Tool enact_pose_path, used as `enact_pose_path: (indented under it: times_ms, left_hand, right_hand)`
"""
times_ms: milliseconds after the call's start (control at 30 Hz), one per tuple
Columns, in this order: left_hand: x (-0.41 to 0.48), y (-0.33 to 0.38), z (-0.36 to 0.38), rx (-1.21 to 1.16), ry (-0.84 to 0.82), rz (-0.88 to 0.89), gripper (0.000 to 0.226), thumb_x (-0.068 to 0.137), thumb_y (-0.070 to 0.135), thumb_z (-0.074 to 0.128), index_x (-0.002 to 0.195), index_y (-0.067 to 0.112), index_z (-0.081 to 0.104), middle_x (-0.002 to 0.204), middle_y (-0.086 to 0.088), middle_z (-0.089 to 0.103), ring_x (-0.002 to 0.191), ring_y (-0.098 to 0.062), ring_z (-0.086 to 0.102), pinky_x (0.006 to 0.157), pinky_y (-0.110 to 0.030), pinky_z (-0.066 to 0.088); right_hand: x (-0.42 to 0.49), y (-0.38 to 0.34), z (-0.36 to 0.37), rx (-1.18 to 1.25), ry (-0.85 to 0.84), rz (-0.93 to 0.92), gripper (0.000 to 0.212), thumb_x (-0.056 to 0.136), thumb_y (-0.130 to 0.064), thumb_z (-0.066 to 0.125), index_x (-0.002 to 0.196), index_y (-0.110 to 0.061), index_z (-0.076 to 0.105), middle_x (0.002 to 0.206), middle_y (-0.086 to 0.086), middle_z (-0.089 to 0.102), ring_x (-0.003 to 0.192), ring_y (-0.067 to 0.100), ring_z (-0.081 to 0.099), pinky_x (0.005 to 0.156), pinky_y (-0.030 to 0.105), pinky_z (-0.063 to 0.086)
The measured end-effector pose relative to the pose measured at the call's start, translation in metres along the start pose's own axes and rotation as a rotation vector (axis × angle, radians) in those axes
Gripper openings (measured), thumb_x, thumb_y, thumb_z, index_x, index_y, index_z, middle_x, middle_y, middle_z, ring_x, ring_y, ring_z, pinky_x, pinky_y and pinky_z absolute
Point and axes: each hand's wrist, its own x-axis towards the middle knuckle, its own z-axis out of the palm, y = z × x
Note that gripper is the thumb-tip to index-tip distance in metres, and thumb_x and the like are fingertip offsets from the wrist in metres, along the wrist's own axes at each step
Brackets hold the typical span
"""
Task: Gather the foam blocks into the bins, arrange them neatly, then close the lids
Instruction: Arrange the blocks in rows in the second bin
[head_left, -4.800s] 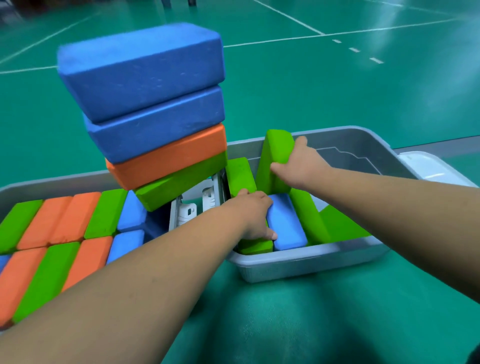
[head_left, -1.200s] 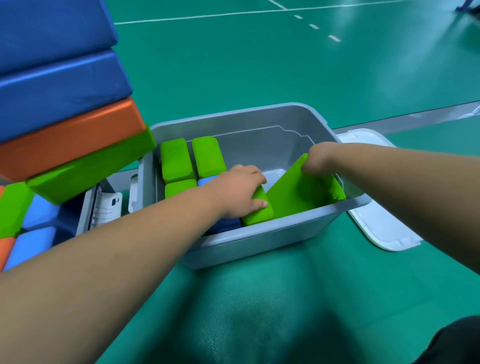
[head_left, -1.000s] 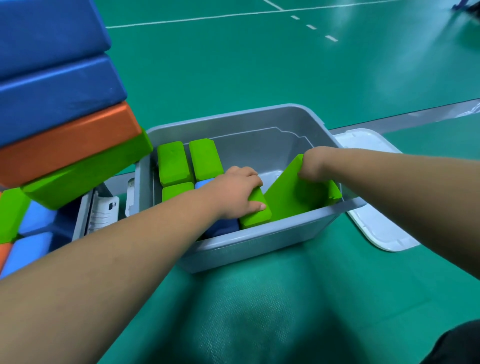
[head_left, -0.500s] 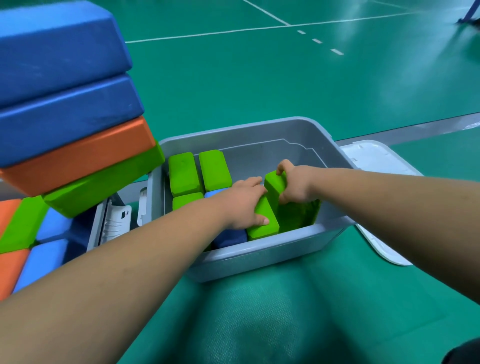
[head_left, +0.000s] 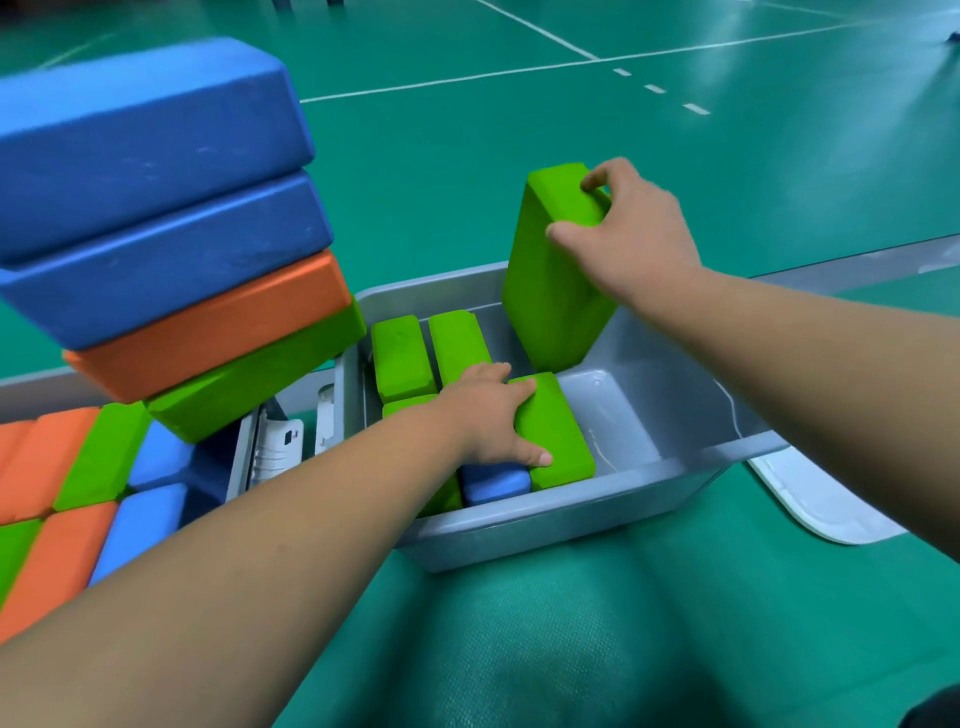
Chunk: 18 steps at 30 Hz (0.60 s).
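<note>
Arm outstretched, the left grip (head_left: 488, 421) lies flat, fingers straight, pressing on the lying green block (head_left: 558, 431) in the grey bin (head_left: 571, 504). A white lid (head_left: 821, 499) lies on the floor (head_left: 467, 156) beside it. Farther off, the right grip (head_left: 634, 239) curls round the upright green block (head_left: 550, 291) above the bin's far wall. To the left leans a stack of matte foam bricks (head_left: 171, 218).

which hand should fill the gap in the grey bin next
Right: the right hand grips a raised green block above the bin's bare side; the left hand rests on a packed block.
</note>
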Motion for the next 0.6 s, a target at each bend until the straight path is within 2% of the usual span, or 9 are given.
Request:
enact_pose_path:
  times_ms: [67, 133, 233, 300, 367, 433, 500, 600]
  left_hand:
    - [0.0, -0.003, 0.003, -0.004, -0.015, -0.063, 0.11, 0.076, 0.083, 0.065, 0.164, 0.04, 0.016, 0.172, -0.016, 0.001, 0.158, -0.04, 0.003, 0.128, -0.051, 0.014]
    - [-0.002, -0.007, 0.004, -0.02, -0.025, -0.087, 0.109, 0.072, 0.086, 0.065, 0.162, 0.048, 0.015, 0.172, -0.015, 0.0, 0.157, -0.043, 0.004, 0.126, -0.056, 0.018]
    - [-0.005, -0.013, 0.001, -0.046, -0.003, -0.066, 0.102, 0.075, 0.079, 0.07, 0.161, 0.046, 0.024, 0.171, -0.017, 0.008, 0.155, -0.043, 0.011, 0.125, -0.053, 0.022]
    - [-0.007, -0.016, -0.001, -0.061, 0.019, -0.048, 0.095, 0.079, 0.072, 0.072, 0.16, 0.045, 0.029, 0.17, -0.021, 0.013, 0.156, -0.04, 0.012, 0.126, -0.048, 0.022]
    - [-0.011, -0.015, -0.003, -0.055, 0.015, -0.029, 0.089, 0.085, 0.067, 0.07, 0.16, 0.043, 0.03, 0.169, -0.024, 0.014, 0.158, -0.035, 0.01, 0.127, -0.042, 0.017]
    - [-0.016, -0.014, -0.005, -0.047, 0.002, -0.017, 0.084, 0.09, 0.065, 0.066, 0.161, 0.042, 0.028, 0.17, -0.024, 0.011, 0.159, -0.031, 0.006, 0.126, -0.037, 0.012]
    - [-0.02, -0.014, -0.007, -0.06, 0.004, -0.022, 0.081, 0.092, 0.063, 0.064, 0.161, 0.042, 0.028, 0.17, -0.024, 0.012, 0.16, -0.029, 0.003, 0.125, -0.036, 0.015]
    - [-0.021, -0.018, -0.008, -0.054, -0.013, -0.031, 0.078, 0.094, 0.063, 0.062, 0.161, 0.045, 0.027, 0.17, -0.022, 0.011, 0.16, -0.026, 0.003, 0.125, -0.037, 0.018]
  right_hand:
    - [0.0, -0.005, 0.002, 0.028, 0.015, 0.018, 0.06, 0.078, -0.051, 0.071, 0.131, -0.025, 0.059, 0.124, 0.009, 0.067, 0.112, 0.03, 0.061, 0.092, 0.035, 0.05]
    - [0.001, -0.009, 0.009, 0.032, 0.001, 0.036, 0.06, 0.079, -0.053, 0.07, 0.131, -0.024, 0.058, 0.119, 0.01, 0.068, 0.108, 0.031, 0.063, 0.089, 0.037, 0.052]
    - [0.002, -0.01, 0.03, -0.047, -0.118, 0.054, 0.065, 0.083, -0.058, 0.066, 0.136, -0.02, 0.055, 0.121, 0.015, 0.068, 0.112, 0.035, 0.063, 0.09, 0.038, 0.05]
    - [-0.003, -0.009, 0.049, -0.192, -0.304, -0.015, 0.062, 0.095, -0.052, 0.058, 0.143, -0.013, 0.053, 0.134, 0.019, 0.063, 0.125, 0.037, 0.059, 0.099, 0.039, 0.047]
    - [-0.014, -0.006, 0.066, -0.383, -0.565, -0.111, 0.057, 0.105, -0.036, 0.046, 0.155, -0.008, 0.04, 0.147, 0.021, 0.055, 0.132, 0.037, 0.054, 0.103, 0.038, 0.045]
    - [-0.026, -0.001, 0.08, -0.591, -0.768, -0.125, 0.062, 0.107, -0.021, 0.042, 0.163, -0.007, 0.02, 0.157, 0.02, 0.044, 0.131, 0.036, 0.055, 0.098, 0.036, 0.046]
    - [-0.032, 0.006, 0.092, -0.767, -0.871, -0.129, 0.065, 0.106, -0.014, 0.043, 0.163, -0.001, 0.014, 0.163, 0.018, 0.035, 0.13, 0.035, 0.056, 0.095, 0.036, 0.047]
    - [-0.031, 0.012, 0.098, -0.816, -0.934, -0.107, 0.078, 0.104, -0.01, 0.043, 0.163, -0.004, -0.008, 0.152, 0.021, 0.049, 0.123, 0.034, 0.058, 0.088, 0.035, 0.044]
